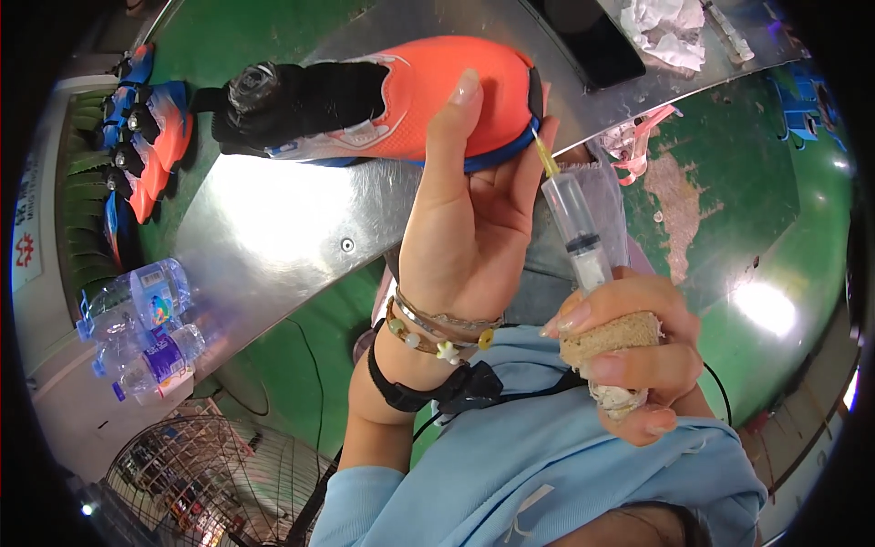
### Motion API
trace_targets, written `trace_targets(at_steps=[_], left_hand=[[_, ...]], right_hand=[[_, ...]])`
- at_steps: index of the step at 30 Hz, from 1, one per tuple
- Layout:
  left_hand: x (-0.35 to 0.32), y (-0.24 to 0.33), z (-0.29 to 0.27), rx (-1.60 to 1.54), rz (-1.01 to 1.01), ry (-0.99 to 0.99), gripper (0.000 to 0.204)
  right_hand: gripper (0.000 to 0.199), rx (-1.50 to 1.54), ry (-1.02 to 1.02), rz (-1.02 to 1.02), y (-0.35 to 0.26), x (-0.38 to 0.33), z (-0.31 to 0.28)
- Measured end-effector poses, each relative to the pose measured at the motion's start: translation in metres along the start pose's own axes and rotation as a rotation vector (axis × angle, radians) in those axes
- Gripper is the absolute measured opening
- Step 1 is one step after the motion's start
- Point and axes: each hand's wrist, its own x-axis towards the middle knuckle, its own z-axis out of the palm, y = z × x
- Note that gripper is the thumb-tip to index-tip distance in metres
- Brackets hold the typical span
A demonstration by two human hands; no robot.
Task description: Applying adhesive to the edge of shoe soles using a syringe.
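An orange-and-blue running shoe (474, 87) with a black collar and a dark rounded plug in its opening lies sideways at the upper middle. My left hand (474, 210), palm up, grips its toe from beneath, thumb on the orange upper and fingers under the blue sole. Bracelets and a black strap circle that wrist. In my right hand (629, 351) is a clear syringe (567, 205) with a yellow needle tip (547, 157). The tip points at the toe's edge where upper meets sole; whether it touches is hard to see. A tan sponge-like block (615, 339) is wrapped in the same fingers.
On the metal table (301, 228), a black phone (588, 41) and crumpled white tissue (670, 32) lie at the far right. Plastic bottles (150, 314) stand at left, near more shoes (164, 137). A wire-caged fan (210, 474) is at lower left.
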Motion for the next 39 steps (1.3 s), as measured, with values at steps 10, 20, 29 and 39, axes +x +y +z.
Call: trace_targets(at_steps=[10,20,29,39], left_hand=[[0.088,0.189,-0.071,0.069,0.196,-0.066,0.046],[0.143,0.291,-0.119,0.256,0.575,0.212,0.048],[0.272,0.176,0.034,0.728,0.168,-0.099,0.055],[0.288,0.166,0.037,0.690,0.397,-0.020,0.051]], right_hand=[[0.049,-0.264,0.379,0.021,0.012,0.005,-0.068],[0.027,-0.403,0.584,-0.021,0.079,0.030,-0.128],[0.018,-0.501,0.515,0.028,0.116,0.044,-0.151],[0.022,-0.299,0.472,-0.004,0.099,0.034,-0.148]])
